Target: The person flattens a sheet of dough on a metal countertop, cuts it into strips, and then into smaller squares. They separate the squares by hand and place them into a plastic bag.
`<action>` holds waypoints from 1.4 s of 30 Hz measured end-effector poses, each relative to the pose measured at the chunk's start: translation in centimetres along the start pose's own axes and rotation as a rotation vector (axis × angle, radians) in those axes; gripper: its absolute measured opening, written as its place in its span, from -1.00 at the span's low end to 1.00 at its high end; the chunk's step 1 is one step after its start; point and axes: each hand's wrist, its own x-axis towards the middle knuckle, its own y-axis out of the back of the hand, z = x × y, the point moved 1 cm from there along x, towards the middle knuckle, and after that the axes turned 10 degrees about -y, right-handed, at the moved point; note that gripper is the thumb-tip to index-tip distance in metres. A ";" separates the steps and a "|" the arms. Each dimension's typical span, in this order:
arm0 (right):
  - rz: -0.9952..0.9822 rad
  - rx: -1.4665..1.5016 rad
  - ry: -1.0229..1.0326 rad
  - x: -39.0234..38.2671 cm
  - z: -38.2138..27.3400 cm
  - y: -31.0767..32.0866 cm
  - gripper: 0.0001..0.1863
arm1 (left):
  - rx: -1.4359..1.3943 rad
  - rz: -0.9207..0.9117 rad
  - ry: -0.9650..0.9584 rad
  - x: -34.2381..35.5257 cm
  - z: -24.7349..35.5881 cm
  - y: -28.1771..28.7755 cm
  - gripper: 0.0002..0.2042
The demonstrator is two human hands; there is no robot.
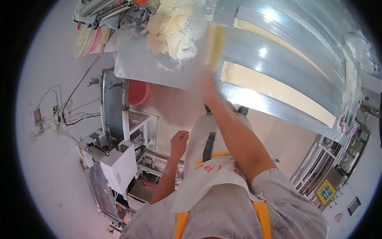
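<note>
My right hand (207, 85), smeared by motion, reaches over the near edge of the metal worktable (151, 65). It grips what looks like a yellow brush (215, 44), also blurred, held above the tabletop. Right of the brush lie two long flat strips of pale dough: a nearer dough strip (274, 85) and a farther dough strip (278, 39). To its left sits a heap of crumpled dough (169, 30) with flour scattered round it. My left hand (180, 142) hangs beside my apron with its fingers curled and nothing visible in them.
At the back left stand a machine (107, 10), a rolling pin (104, 38) and a pink-rimmed bowl (85, 41). A red basin (138, 92) is below the table edge. White machinery (119, 165) stands at my left, near wall cables (65, 113). A rack (318, 159) is at the right.
</note>
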 end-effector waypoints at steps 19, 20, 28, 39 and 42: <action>-0.336 -0.295 0.457 4.8 -4.6 17.4 -0.47 | -0.029 0.109 0.039 -0.4 3.8 -0.7 -0.82; -0.312 -0.278 0.358 3.8 -5.1 16.1 -0.42 | -0.086 0.137 0.019 -0.3 3.3 -0.9 -0.82; 0.238 -0.060 -0.026 8.4 -6.5 4.2 -0.59 | -0.274 -0.116 -0.112 11.9 11.7 -5.5 -0.82; -0.125 0.211 0.587 -5.8 9.2 40.0 -0.55 | -1.202 -0.641 0.247 10.6 38.6 -21.7 -0.27; 0.404 -0.027 0.240 -1.1 28.1 48.6 -0.56 | -0.834 -0.747 -0.024 6.8 43.5 -33.1 -0.33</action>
